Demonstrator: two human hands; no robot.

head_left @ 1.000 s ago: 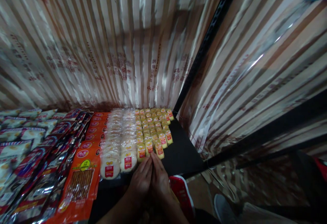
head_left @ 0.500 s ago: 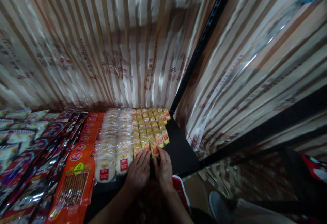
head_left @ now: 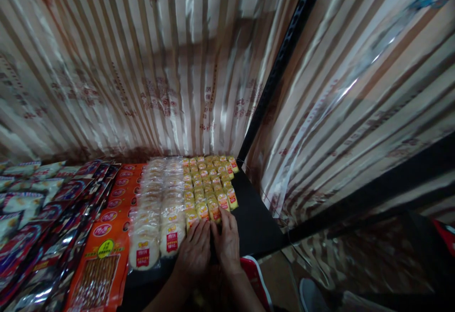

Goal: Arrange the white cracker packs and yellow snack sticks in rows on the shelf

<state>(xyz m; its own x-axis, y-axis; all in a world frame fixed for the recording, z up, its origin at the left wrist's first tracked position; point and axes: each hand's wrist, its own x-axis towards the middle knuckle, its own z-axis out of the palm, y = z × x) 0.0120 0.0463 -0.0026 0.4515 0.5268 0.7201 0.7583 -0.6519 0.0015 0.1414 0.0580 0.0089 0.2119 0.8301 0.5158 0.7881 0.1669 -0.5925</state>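
Small yellow snack packets (head_left: 206, 184) stand in tight rows at the right part of a black shelf. My left hand (head_left: 195, 248) lies with fingers outstretched against the near side of the front row. Beside it, my right hand (head_left: 226, 243) has thumb and fingers apart, its fingertips at the near edge of a front yellow packet (head_left: 213, 209). Neither hand appears to lift anything. To their left run two rows of clear-wrapped white round crackers (head_left: 171, 236) with red labels. The undersides of both hands are hidden.
Orange snack bags (head_left: 101, 255) overlap in a column further left, followed by dark shiny bags (head_left: 50, 255) and white bags (head_left: 26, 203). A black post (head_left: 263, 108) rises at the shelf's back corner before striped sheeting (head_left: 177, 65). A red container with white rim (head_left: 256, 279) stands below.
The view has shifted a little. Both hands stay by the front row of yellow packets, with the right fingers slightly less far over the packet.
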